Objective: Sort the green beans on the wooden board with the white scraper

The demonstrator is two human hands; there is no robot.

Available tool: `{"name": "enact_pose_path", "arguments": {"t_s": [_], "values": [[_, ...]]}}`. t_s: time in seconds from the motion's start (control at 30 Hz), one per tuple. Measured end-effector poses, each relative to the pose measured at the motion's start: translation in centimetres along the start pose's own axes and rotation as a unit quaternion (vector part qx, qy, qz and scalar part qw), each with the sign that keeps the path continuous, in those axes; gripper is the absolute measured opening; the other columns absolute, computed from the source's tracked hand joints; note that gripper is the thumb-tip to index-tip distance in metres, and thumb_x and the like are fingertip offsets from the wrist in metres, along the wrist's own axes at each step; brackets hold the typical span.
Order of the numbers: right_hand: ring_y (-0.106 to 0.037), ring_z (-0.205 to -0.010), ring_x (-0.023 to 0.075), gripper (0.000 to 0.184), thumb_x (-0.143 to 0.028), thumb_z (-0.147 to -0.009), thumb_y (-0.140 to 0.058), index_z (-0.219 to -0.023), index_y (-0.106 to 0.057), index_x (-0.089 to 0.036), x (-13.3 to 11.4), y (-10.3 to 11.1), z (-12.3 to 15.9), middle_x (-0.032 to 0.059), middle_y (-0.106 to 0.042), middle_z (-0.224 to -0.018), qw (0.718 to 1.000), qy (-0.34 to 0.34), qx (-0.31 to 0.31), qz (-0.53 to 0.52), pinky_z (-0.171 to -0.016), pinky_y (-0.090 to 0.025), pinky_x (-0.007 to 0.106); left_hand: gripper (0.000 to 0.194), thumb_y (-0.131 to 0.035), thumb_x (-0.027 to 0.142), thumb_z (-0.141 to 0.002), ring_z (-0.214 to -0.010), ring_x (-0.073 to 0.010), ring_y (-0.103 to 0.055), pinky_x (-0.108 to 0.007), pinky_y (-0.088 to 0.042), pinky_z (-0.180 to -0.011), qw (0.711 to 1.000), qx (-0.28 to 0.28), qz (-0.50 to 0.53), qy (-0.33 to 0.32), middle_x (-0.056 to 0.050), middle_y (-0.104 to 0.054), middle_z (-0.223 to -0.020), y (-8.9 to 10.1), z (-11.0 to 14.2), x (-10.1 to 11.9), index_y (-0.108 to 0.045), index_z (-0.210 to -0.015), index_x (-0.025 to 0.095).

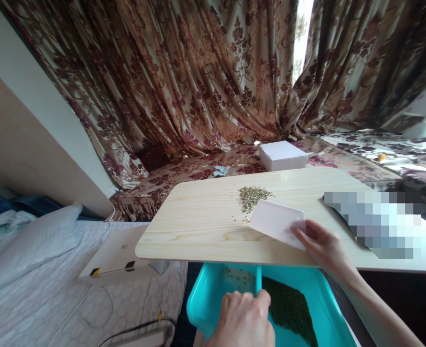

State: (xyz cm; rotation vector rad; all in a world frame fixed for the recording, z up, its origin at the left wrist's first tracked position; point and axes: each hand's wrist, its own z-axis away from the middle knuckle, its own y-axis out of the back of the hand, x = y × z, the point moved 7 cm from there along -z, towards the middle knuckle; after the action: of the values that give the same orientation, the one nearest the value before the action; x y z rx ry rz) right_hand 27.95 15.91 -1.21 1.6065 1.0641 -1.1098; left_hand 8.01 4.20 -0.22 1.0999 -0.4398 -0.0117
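The worktop is a pale, wood-grained board with rounded left corners and a smooth, thin near edge; its right end runs out of view. A loose heap of small greenish-brown grains lies closer to the far edge than the near one, about midway between the far corners. Stray grains dot the surface around it, mostly on its left side and toward the near edge. Toward the right end lies a blurred-out object, dark along its left rim, perhaps a bag
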Motion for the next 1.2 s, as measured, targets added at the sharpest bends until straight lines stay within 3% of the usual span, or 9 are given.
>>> {"name": "enact_pose_path", "arguments": {"t_s": [0.2,0.47,0.73,0.8,1.0,1.2], "values": [[-0.067,-0.066,0.0228,0.035,-0.056,-0.063,-0.073,-0.073,-0.068,-0.023,-0.7,-1.6,1.3,0.0049,-0.073,-0.069,0.998,-0.013,-0.046,-0.043,-0.052,-0.052,0.029,0.044,-0.03,0.016,-0.084,-0.098,-0.0305,-0.056,-0.047,-0.04,-0.089,1.0,0.003,-0.002,-0.002,-0.014,-0.064,-0.101,0.2,-0.2,0.1,-0.059,-0.118,0.017],[-0.068,-0.073,0.0231,0.034,-0.056,-0.069,-0.068,-0.075,-0.066,-0.023,-2.1,-3.8,3.5,0.0055,-0.073,-0.075,0.993,-0.008,-0.113,-0.045,-0.06,-0.055,0.03,0.039,-0.032,0.016,-0.085,-0.095,-0.0287,-0.058,-0.044,-0.041,-0.086,1.0,0.011,-0.026,-0.005,-0.013,-0.065,-0.097,0.3,0.1,0.3,-0.06,-0.112,0.017],[-0.059,-0.059,0.0166,0.028,-0.047,-0.077,-0.064,-0.066,-0.063,-0.021,-3.5,-4.2,5.1,0.0013,-0.066,-0.062,0.987,0.033,-0.156,0.028,-0.047,-0.048,0.023,0.037,-0.031,0.018,-0.085,-0.094,-0.0295,-0.058,-0.045,-0.042,-0.085,0.999,0.016,-0.033,-0.014,-0.013,-0.065,-0.095,0.1,-0.1,0.2,-0.059,-0.109,0.017],[-0.061,-0.061,0.0175,0.028,-0.049,-0.075,-0.065,-0.069,-0.064,-0.021,-3.4,-3.4,4.3,0.0027,-0.069,-0.066,0.99,0.038,-0.132,0.014,-0.05,-0.049,0.024,0.037,-0.032,0.018,-0.085,-0.095,-0.0291,-0.058,-0.044,-0.042,-0.085,0.999,0.008,-0.033,-0.01,-0.013,-0.065,-0.096,0.0,-0.2,0.0,-0.059,-0.11,0.017],[-0.067,-0.068,0.0207,0.031,-0.051,-0.067,-0.071,-0.077,-0.066,-0.022,-1.5,0.0,-0.4,0.0042,-0.072,-0.072,0.998,0.046,0.021,-0.041,-0.06,-0.053,0.028,0.043,-0.033,0.018,-0.084,-0.1,-0.0288,-0.058,-0.044,-0.042,-0.089,1.0,-0.009,-0.012,0.02,-0.012,-0.065,-0.101,-0.3,-0.4,-1.7,-0.058,-0.119,0.022],[-0.063,-0.061,0.0189,0.023,-0.047,-0.071,-0.066,-0.071,-0.062,-0.024,-0.3,-0.2,-2.4,0.0014,-0.068,-0.066,0.998,0.047,0.046,-0.019,-0.053,-0.048,0.027,0.043,-0.036,0.02,-0.083,-0.105,-0.0275,-0.058,-0.041,-0.041,-0.092,0.997,-0.022,0.007,0.077,-0.007,-0.067,-0.106,-0.7,0.1,-4.2,-0.059,-0.12,0.028]]}}
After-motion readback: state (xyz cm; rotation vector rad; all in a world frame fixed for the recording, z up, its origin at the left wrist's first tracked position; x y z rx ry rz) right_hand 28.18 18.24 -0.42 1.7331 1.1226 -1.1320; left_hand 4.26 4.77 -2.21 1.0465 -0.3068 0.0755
